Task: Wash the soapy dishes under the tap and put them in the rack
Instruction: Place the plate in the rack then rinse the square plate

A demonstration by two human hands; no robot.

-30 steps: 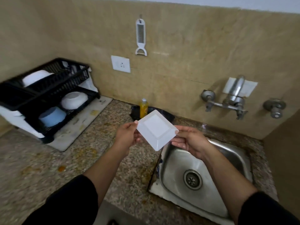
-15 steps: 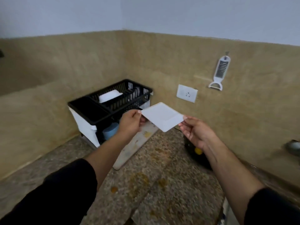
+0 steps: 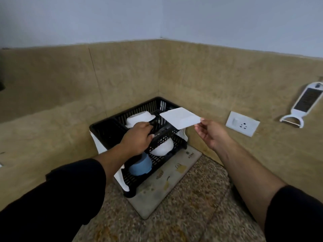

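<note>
Two hands reach toward a black dish rack [image 3: 108, 130] that stands in the corner of the speckled stone desk [image 3: 192, 215], on a pale mat [image 3: 166, 187]. The right hand [image 3: 211, 132] holds a white square plate [image 3: 180, 117] by one corner, pinched between thumb and fingers [image 3: 199, 127]. The plate hangs in the air, nearly flat, above the right end of the rack's upper tier and not touching it. The left hand [image 3: 137, 139] rests at the front of that upper tier, its fingers curled round the black front rail, just beside a white bowl [image 3: 139, 117] that lies tilted in the top basket. On the lower tier a second white bowl [image 3: 162, 148] sits upside down, and a blue cup [image 3: 139, 165] lies just beside it, partly hidden behind the left wrist. Both forearms are bare below dark sleeves. On the tan tiled wall to the right are a white socket [image 3: 242, 123] and, further right, a white peeler [image 3: 304, 105] that hangs tilted.
</note>
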